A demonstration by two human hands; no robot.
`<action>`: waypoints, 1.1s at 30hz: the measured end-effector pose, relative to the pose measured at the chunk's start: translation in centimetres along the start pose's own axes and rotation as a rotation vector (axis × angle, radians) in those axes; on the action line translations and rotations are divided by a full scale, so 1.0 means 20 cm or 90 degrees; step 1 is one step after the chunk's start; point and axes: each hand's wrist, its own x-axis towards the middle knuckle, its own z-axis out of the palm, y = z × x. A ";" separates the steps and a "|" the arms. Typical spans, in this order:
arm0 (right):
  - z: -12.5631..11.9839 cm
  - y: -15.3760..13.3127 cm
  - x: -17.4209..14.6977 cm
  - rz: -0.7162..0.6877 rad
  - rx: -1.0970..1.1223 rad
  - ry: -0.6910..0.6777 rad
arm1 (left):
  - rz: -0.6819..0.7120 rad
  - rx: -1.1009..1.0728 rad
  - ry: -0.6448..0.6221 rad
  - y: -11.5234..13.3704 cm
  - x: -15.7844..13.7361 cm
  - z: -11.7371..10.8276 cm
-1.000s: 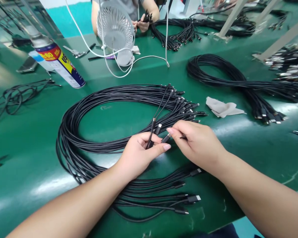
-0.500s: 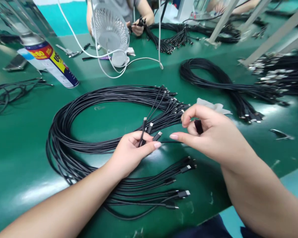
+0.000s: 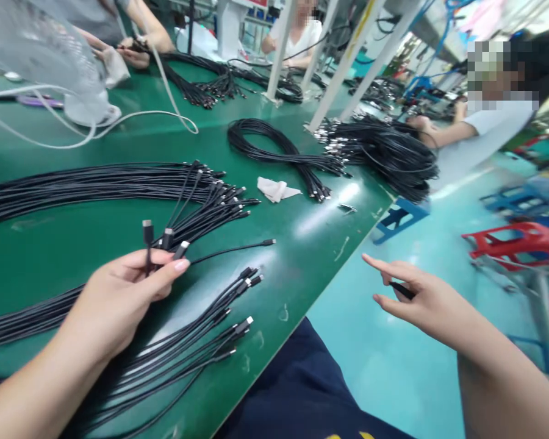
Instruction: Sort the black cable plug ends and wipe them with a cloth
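Observation:
My left hand (image 3: 121, 296) pinches several black USB cables by their ends, and their metal-tipped plugs (image 3: 147, 233) point up above thumb and fingers. Past the table edge, over the floor, is my right hand (image 3: 421, 296). Its index finger and thumb reach out apart, while the other fingers are curled round a small black object (image 3: 401, 290), mostly hidden and of unclear kind. A large bundle of black cables (image 3: 96, 183) lies behind my left hand. More cable ends (image 3: 240, 332) fan out in front of it, and a single cable (image 3: 233, 249) sticks out to its right.
On the green table (image 3: 297, 274) are a crumpled white scrap (image 3: 274, 190), a small metal tool (image 3: 346, 208), a looped cable bundle (image 3: 274, 146) and a big cable pile (image 3: 379, 146). A fan (image 3: 50, 73) stands left. Co-workers sit around; stools (image 3: 521, 244) stand right.
The view has swung to the right. My right hand has moved away from the left hand, out beyond the table edge, its index finger now straighter. The left hand keeps its cables.

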 end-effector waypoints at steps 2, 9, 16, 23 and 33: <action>-0.01 0.08 -0.08 0.040 -0.029 -0.005 | -0.027 -0.008 0.002 0.04 -0.01 0.01; 0.07 -0.06 0.02 -0.062 0.069 0.039 | -0.024 -0.037 0.051 0.11 -0.04 0.05; 0.18 -0.44 0.30 -0.357 0.175 0.013 | -0.026 -0.067 0.031 0.11 -0.06 0.05; 0.31 -0.80 0.57 -0.474 0.277 -0.043 | -0.012 -0.161 -0.057 0.03 0.01 0.00; 0.51 -0.84 0.68 -0.454 0.459 -0.165 | -0.011 -0.211 -0.116 -0.05 0.04 -0.02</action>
